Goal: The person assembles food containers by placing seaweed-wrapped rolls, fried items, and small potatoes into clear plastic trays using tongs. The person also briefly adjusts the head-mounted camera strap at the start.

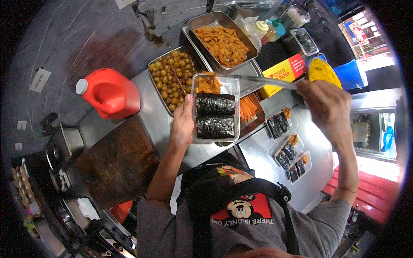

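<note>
My left hand (183,122) grips the side of a clear plastic container (237,122). Inside it lie two dark seaweed rolls (215,115), with a heap of orange food pieces (210,83) in the far end. Closed around long metal tongs (271,81), my right hand (329,103) is raised to the right. The tongs' tips point left to the orange pieces, but whether they touch is hard to tell. Beyond the container stands a metal tray of the same-looking orange food (223,45); left of that, a metal tray holds small brown potatoes (172,79).
Three filled clear containers (282,122) sit on the steel counter to the right. Carrot sticks (248,108) lie in a tray behind the held container. A red jug (109,92) and a brown cutting board (118,159) are at left. A yellow-red box (282,75) stands back right.
</note>
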`<state>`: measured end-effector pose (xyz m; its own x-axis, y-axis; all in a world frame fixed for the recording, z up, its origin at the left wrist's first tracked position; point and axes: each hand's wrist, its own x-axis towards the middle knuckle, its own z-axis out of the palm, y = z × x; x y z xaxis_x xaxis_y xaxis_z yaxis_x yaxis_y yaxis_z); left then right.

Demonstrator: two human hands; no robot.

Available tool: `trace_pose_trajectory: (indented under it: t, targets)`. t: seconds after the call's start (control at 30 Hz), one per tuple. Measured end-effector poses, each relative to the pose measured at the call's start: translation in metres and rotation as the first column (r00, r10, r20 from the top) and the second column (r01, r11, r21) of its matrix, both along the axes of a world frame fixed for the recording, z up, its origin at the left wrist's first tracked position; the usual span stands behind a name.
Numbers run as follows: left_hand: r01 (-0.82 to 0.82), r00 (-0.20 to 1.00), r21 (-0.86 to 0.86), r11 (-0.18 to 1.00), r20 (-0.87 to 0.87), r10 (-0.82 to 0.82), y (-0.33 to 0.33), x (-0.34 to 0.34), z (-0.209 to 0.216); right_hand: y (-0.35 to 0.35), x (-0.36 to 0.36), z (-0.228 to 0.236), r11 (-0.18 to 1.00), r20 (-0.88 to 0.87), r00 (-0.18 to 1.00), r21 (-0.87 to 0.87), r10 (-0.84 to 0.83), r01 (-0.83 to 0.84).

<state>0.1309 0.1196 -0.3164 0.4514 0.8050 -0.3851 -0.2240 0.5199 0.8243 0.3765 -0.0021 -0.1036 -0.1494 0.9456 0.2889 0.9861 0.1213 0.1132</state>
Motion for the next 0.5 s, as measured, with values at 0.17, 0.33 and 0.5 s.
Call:
trace_pose_trajectory:
  t: [0.17, 0.33, 0.5]
  targets:
    - [-0.004, 0.989, -0.035, 0.999, 0.15, 0.009, 0.003, 0.01, 0.003, -0.006, -0.014, -0.018, 0.999, 0.138, 0.99, -0.018, 0.036, -0.034]
    - [-0.006, 0.993, 0.011, 1.0, 0.119, 0.005, 0.004, 0.004, -0.008, -0.009, -0.016, 0.004, 1.0, 0.064, 0.998, -0.009, -0.014, 0.015]
    - [0.023, 0.986, 0.035, 0.999, 0.167, -0.028, -0.001, 0.008, 0.006, -0.008, -0.011, -0.018, 0.999, 0.051, 0.999, -0.048, -0.006, 0.008]
